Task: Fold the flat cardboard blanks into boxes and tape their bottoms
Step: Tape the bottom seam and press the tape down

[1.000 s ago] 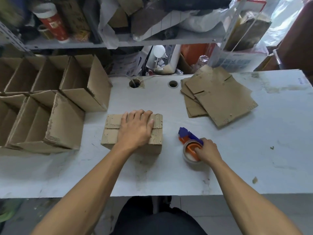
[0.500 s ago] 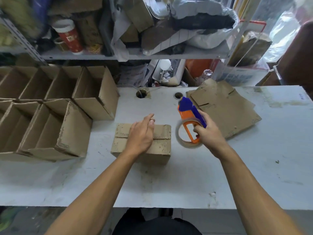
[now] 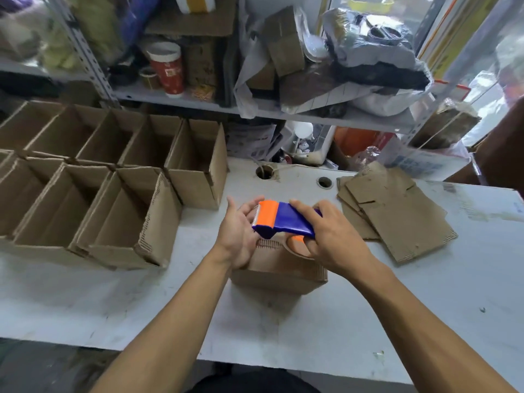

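A small folded cardboard box (image 3: 279, 269) stands bottom up on the white table (image 3: 397, 321), in front of me. Above it my right hand (image 3: 333, 235) grips a blue and orange tape dispenser (image 3: 283, 221) by its handle. My left hand (image 3: 241, 226) is lifted off the box, palm turned toward the dispenser's orange front end, fingertips touching it. The tape roll is mostly hidden under my right hand. A pile of flat cardboard blanks (image 3: 397, 211) lies to the right.
Several open folded boxes (image 3: 119, 194) stand in two rows at the left. Two round cable holes (image 3: 265, 172) pierce the table's back edge. A cluttered metal shelf (image 3: 255, 109) runs behind, with a red cup (image 3: 167, 69) on it.
My right hand picked the tape dispenser up from the table and carried it left over the box. My left hand lifted off the box top and came up to the dispenser's front.
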